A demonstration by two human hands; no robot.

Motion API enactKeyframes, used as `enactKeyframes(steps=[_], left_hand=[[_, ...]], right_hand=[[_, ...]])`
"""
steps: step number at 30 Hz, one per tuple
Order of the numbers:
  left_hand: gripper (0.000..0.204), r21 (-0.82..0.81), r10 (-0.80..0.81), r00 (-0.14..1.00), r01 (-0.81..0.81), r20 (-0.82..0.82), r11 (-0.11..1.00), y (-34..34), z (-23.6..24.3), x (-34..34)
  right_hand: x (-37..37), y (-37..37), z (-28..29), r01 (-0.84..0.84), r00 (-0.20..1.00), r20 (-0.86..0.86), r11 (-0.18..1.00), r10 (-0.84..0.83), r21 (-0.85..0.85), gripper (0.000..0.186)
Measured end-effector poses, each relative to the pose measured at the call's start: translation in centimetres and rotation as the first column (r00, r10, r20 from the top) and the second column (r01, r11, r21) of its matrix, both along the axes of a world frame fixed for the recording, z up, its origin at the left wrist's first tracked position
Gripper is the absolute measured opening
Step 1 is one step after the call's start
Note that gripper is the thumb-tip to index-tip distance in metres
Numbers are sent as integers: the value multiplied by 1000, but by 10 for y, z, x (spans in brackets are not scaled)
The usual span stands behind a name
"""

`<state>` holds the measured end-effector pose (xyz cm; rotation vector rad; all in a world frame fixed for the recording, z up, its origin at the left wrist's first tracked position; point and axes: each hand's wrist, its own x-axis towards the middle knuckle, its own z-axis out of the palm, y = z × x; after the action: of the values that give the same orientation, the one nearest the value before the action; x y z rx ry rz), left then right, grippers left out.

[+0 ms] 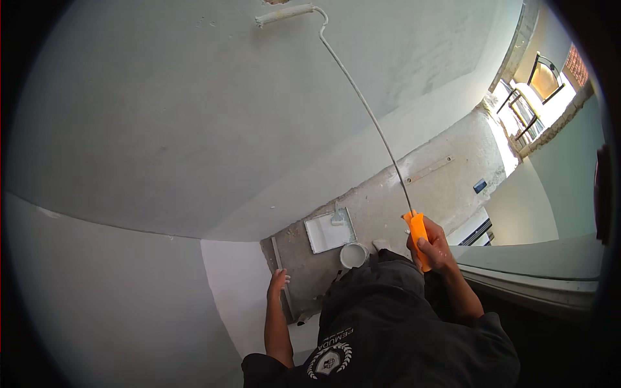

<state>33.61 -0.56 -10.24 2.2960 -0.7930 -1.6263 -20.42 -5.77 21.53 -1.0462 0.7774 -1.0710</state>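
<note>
Coverage looks partial: pale-grey wall (162, 123) patchy toward upper right, right hand (437, 249) gripping orange-handled white paint roller (286, 14), left hand (278, 282) empty, fingers loose.

We see a long-handled paint roller (370, 112) stretched diagonally across our view, gripped low by its bright orange handle (416, 238) in our right hand (438, 251). From the handle a thin grey metal rod (387, 146) climbs up and leftward, crooking near its far end into a pale, off-white sleeve (284, 15). The sleeve lies nearly level against or just off the grey-green wall (194, 116); we cannot tell which.
</note>
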Motion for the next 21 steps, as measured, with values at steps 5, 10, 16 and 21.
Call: enactKeyframes(steps=[5, 10, 16, 21], left_hand=[[42, -326, -95, 995, 88, -4, 941, -34, 44, -30], [38, -757, -281, 959, 165, -25, 632, -153, 190, -122], [66, -937, -131, 991, 67, 23, 343, -236, 365, -222], [35, -928, -40, 993, 119, 112, 353, -268, 341, -268]], right_hand=[[34, -2, -29, -57, 996, -70, 988, 47, -144, 42], [87, -43, -58, -80, 996, -60, 988, 73, -133, 31], [152, -82, -97, -110, 993, -44, 994, 111, 8, 25], [154, -47, -137, -96, 992, -72, 990, 104, 107, 28]])
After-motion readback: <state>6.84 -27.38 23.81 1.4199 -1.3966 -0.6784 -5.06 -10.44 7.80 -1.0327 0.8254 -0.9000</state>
